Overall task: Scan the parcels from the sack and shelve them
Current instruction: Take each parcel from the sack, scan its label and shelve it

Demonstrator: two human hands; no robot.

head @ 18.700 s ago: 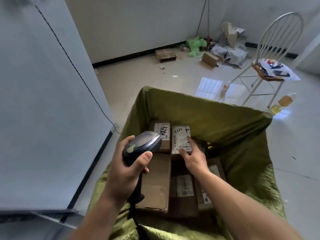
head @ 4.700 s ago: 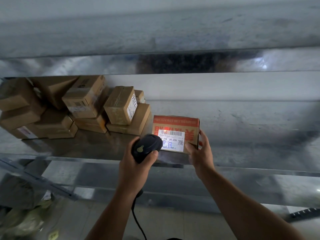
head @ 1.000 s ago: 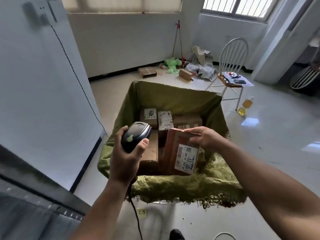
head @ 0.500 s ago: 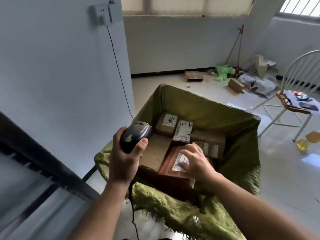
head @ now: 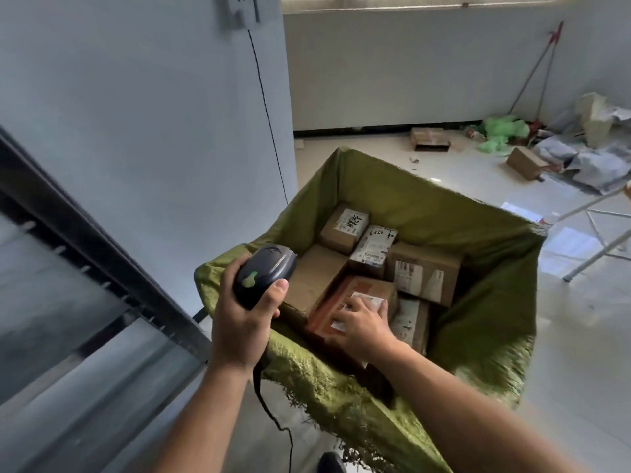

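Observation:
An open green sack (head: 426,199) stands on the floor with several cardboard parcels inside. A red-brown parcel (head: 341,298) with a white label lies flat at the sack's near side. My right hand (head: 362,322) rests on top of it, fingers laid flat over the label. My left hand (head: 242,322) grips a dark handheld scanner (head: 264,279) above the sack's near left corner; its cable (head: 273,421) hangs down. Behind lie a large plain box (head: 314,278), a white-labelled parcel (head: 375,247), a small box with handwriting (head: 345,223) and a brown box (head: 423,271).
A dark metal shelf frame (head: 85,250) runs along the left. A wall with a thin black cord (head: 269,124) stands behind the sack. White chair legs (head: 597,227) are at the right. Loose boxes (head: 428,138) and green litter (head: 502,131) lie by the far wall.
One second ago my right hand held the red-brown parcel upright over the sack; now the parcel lies flat inside with the hand on top. The scanner hand kept its place.

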